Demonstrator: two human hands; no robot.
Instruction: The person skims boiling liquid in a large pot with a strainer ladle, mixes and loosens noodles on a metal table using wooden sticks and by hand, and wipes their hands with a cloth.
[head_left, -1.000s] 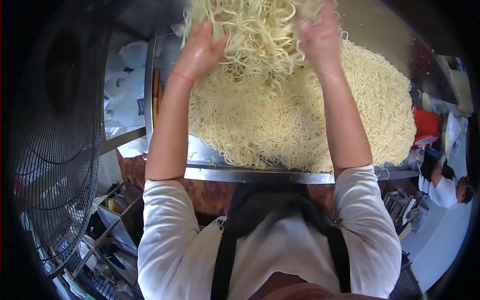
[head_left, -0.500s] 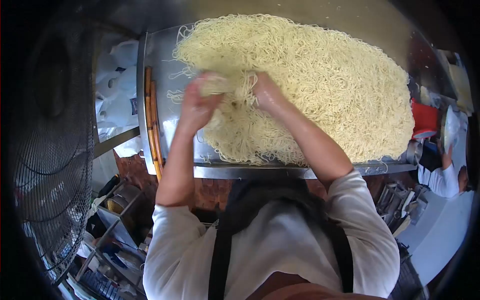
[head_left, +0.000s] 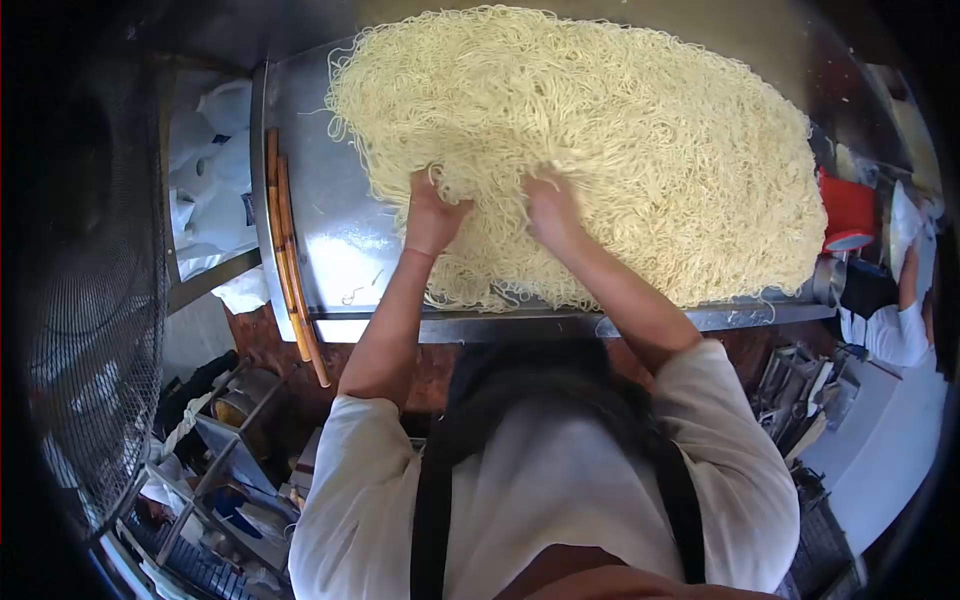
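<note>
A broad, thick layer of pale yellow noodles (head_left: 660, 170) spreads over a metal work table (head_left: 340, 240). At the near left part of the layer my left hand (head_left: 437, 215) is closed around noodles, with strands between thumb and fingers and the fingertips buried. My right hand (head_left: 552, 210) is a short way to its right, also sunk in the layer and curled around strands. Its fingers are blurred by motion and partly covered.
Brown rods (head_left: 285, 240) lie along the table's left edge. A red container (head_left: 848, 212) stands at the right end, near another person (head_left: 890, 330). White plastic bags (head_left: 215, 180) fill a space at the left. A wire fan guard (head_left: 95, 330) stands at far left.
Both hands have come down from holding loose noodles above the layer into the layer itself. Noodles now cover more of its left side. The view has shifted slightly.
</note>
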